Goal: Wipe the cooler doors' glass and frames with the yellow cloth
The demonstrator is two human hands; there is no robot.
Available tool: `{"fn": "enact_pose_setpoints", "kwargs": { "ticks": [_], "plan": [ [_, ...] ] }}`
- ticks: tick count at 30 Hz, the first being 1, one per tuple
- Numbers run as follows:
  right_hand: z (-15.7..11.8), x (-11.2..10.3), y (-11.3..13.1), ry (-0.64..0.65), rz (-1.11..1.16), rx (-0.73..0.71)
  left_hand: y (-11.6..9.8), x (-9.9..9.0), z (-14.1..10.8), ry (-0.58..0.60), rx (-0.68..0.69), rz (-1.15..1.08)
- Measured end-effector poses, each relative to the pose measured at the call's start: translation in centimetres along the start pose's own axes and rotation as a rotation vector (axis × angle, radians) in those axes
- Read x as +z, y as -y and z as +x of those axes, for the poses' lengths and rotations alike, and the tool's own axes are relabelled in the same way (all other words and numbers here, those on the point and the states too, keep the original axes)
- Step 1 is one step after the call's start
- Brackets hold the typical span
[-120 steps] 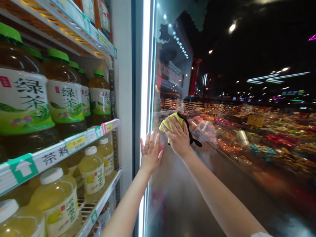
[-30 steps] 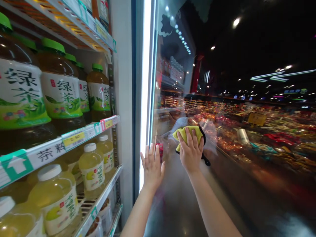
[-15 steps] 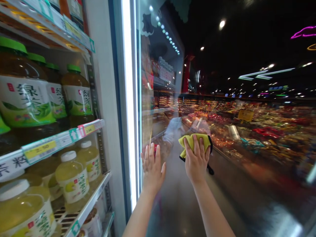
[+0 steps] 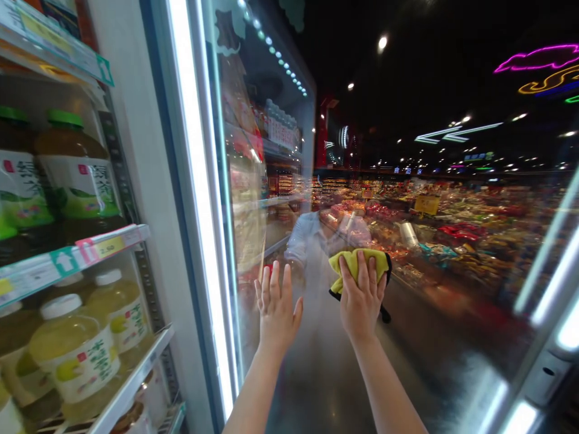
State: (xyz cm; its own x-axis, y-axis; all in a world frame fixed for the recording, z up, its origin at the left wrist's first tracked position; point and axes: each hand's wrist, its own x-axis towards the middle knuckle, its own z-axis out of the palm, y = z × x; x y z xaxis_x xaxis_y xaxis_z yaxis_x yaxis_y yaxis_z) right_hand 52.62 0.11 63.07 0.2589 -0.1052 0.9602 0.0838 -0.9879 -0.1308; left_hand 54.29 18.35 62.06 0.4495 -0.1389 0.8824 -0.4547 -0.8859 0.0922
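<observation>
A tall glass door pane (image 4: 312, 349) fills the middle of the view, with faint reflections on it. My left hand (image 4: 277, 307) is raised with its fingers spread and nothing in it, its palm towards the glass. To the right, my right hand (image 4: 363, 301) has its fingers stretched over a folded yellow cloth (image 4: 380, 260) with a black edge, held flat against the pane. Part of the cloth is hidden under the palm and fingers.
Shelves (image 4: 122, 241) with price tags hold bottles of green tea (image 4: 79, 175) and pale yellow drinks (image 4: 75, 355) at the left. A bright light strip (image 4: 199, 163) borders the pane. A metal door edge (image 4: 545, 374) stands at the lower right.
The view has turned right, so shelves and light strip sit further left and the door's right edge has come into view. The cloth remains under my right hand.
</observation>
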Motion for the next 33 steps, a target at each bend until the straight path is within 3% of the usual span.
{"fn": "enact_pose_setpoints", "kwargs": {
  "ticks": [4, 8, 12, 15, 18, 20, 23, 27, 30, 33],
  "plan": [
    [-3.5, 0.4, 0.8, 0.083, -0.026, -0.011, -0.9, 0.7, -0.4, 0.029, 0.002, -0.033],
    [-1.4, -0.1, 0.7, 0.154, -0.004, -0.1, -2.2, 1.4, -0.1, 0.027, 0.015, -0.064],
    [1.2, -1.4, -2.7, 0.081, -0.045, -0.033, -3.2, 1.8, 0.1, 0.029, 0.008, -0.094],
    [-0.9, -1.7, -5.0, -0.004, -0.063, 0.088, -3.8, 2.0, -0.1, 0.029, 0.012, -0.093],
    [-4.3, -1.2, -5.2, -0.016, -0.049, 0.109, -4.4, 2.3, -0.4, 0.037, 0.022, -0.093],
    [-5.2, -0.9, -4.8, 0.028, -0.033, 0.063, -5.0, 2.5, -0.4, 0.034, 0.024, -0.095],
    [-3.4, -1.3, -5.1, 0.085, -0.012, 0.009, -6.2, 2.8, -0.1, 0.019, 0.026, -0.109],
    [-0.2, -2.9, -8.1, -0.022, -0.016, 0.152, -7.7, 3.3, 0.1, 0.021, 0.061, -0.129],
    [-0.9, -3.5, -9.7, -0.095, -0.019, 0.235, -8.7, 3.6, 0.0, 0.019, 0.072, -0.135],
    [-3.2, -3.3, -9.4, -0.078, -0.037, 0.227, -9.8, 3.9, -0.3, 0.011, 0.066, -0.132]
  ]
}}
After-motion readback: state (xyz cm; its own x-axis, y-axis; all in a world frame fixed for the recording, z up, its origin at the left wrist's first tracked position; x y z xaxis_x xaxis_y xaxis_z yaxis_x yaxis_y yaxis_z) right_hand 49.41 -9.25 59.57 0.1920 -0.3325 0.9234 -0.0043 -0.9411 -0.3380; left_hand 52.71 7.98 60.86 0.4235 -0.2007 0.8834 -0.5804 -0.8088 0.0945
